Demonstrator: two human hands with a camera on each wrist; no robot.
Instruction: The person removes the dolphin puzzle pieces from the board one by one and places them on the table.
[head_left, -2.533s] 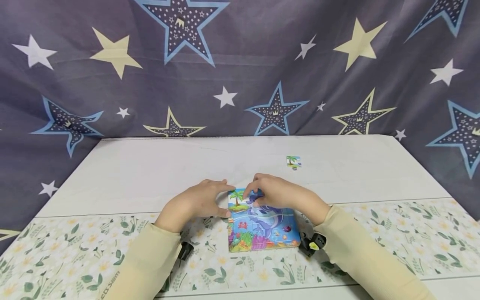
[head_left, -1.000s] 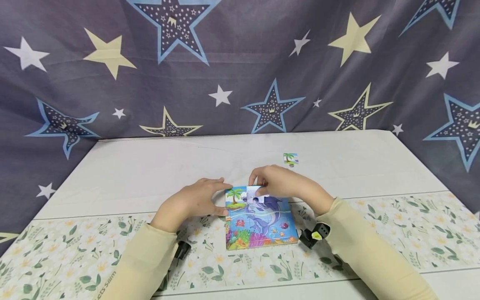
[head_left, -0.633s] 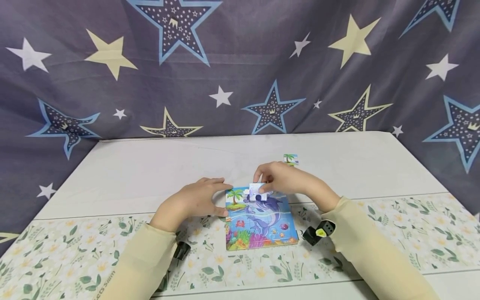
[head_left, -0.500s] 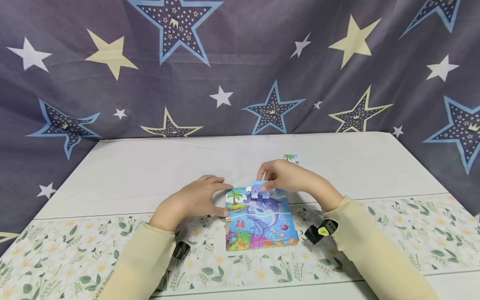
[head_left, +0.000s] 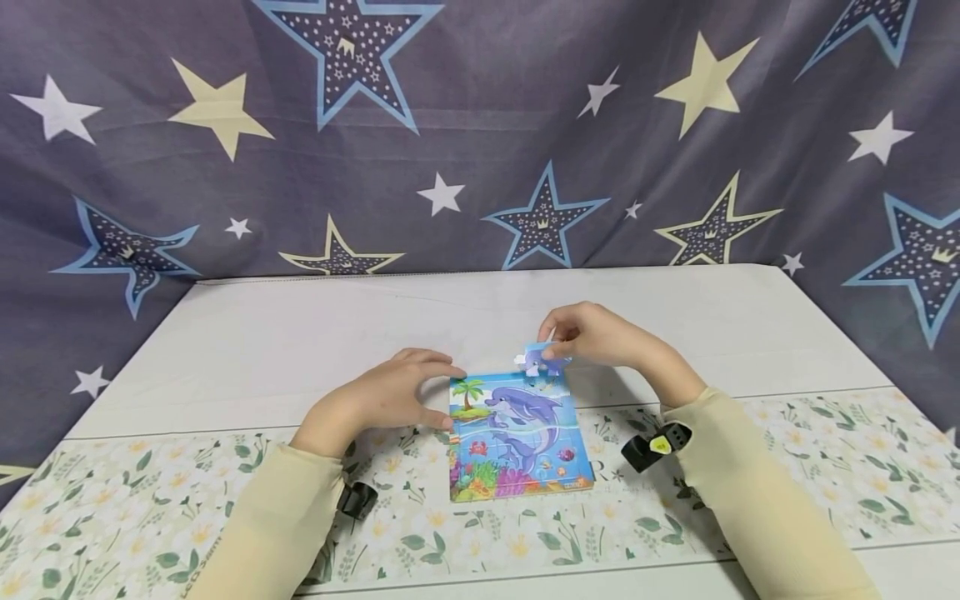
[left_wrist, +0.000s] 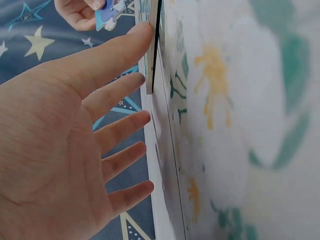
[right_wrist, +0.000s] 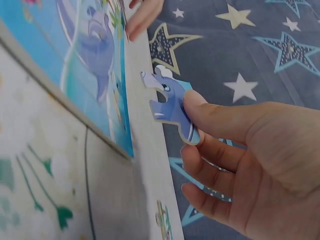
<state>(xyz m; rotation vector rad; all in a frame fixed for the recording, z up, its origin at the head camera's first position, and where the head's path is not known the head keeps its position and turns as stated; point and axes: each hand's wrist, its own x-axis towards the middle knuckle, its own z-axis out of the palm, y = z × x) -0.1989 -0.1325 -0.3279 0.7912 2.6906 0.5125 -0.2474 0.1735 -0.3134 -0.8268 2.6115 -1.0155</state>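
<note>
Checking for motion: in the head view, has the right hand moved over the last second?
Yes: measured against the dolphin board, the right hand, pinching a puzzle piece, has shifted rightward and away from the person.

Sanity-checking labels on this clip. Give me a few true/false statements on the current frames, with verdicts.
1. The right hand pinches a puzzle piece. True.
2. The left hand grips another piece. False: its fingers are extended at the edge of the puzzle and hold no piece.
3. The pinched piece is mainly red. False: it is mainly blue and purple.
4. The curtain behind the table has a star pattern. True.
5. The sleeves are black. False: they are beige.
</note>
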